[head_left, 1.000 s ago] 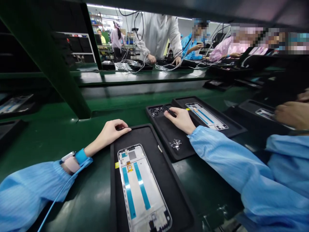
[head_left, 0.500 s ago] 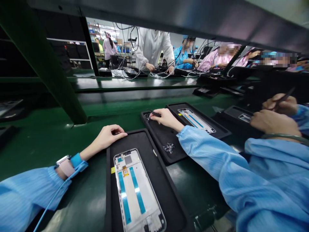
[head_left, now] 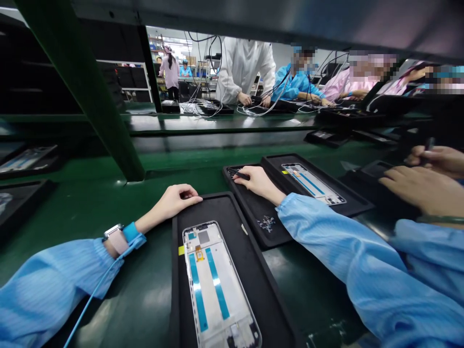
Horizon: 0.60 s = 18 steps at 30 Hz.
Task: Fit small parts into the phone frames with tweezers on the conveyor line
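noting your left hand at the far left corner of the near tray: fingers loosely curled, thumb flat on the rim, resting there and gripping nothing that shows. the phone frame lies flat in that tray, inner side up, with two blue strips along it. its long axis runs away from you, the far end leaning a little left. that far end sits just toward you and right of the left hand, near but not touching.

your right hand is closed around a dark slim tool, tip down at the far left corner of the parts tray, on a pile of tiny parts. a second cluster lies nearer you, beside your sleeve.

from the tool tip the frame lies toward you and to the left, across the rims of two trays set just beside each other. the left hand is the nearer one to it.

right of the parts tray, a far tray holds another frame. a co-worker's hands are at the right edge.
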{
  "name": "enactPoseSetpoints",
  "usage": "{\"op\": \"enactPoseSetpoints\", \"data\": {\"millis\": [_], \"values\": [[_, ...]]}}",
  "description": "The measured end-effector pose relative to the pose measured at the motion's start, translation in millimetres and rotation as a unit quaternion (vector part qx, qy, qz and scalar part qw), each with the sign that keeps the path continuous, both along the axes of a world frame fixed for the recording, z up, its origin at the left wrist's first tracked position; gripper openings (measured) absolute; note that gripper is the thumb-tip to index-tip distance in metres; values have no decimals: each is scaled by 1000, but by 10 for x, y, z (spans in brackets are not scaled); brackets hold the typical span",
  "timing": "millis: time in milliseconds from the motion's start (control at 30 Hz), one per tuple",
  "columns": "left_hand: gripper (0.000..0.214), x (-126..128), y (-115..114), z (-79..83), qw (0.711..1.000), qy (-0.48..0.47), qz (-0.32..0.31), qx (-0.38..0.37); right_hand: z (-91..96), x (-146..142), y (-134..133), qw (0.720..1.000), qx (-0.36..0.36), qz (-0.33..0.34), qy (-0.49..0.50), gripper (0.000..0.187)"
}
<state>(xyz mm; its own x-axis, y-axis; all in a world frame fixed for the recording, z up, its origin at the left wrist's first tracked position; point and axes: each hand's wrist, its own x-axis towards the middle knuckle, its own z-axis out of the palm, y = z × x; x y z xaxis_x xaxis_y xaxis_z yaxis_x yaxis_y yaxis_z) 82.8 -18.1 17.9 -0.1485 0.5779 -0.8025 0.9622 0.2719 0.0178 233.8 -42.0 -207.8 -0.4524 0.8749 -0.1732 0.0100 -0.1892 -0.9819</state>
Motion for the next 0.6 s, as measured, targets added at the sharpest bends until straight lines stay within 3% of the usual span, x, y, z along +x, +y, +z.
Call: {"op": "enactPoseSetpoints", "data": {"millis": [167,300,467,600], "values": [[29,-23,-10,-4,1000,-5,-3,-1,-7,-16,-10,1000,-4,2,-3,6],[32,-31,-10,-7,1000,-17,-11,11,106,115,83,1000,-1,-1,2,4],[31,69,-8,39,993,-10,-33,112,481,354,152,995,22,-68,70,5],[22,266,-86,138,989,-35,-43,137,849,319,-80,979,83,-93,161,6]]}}
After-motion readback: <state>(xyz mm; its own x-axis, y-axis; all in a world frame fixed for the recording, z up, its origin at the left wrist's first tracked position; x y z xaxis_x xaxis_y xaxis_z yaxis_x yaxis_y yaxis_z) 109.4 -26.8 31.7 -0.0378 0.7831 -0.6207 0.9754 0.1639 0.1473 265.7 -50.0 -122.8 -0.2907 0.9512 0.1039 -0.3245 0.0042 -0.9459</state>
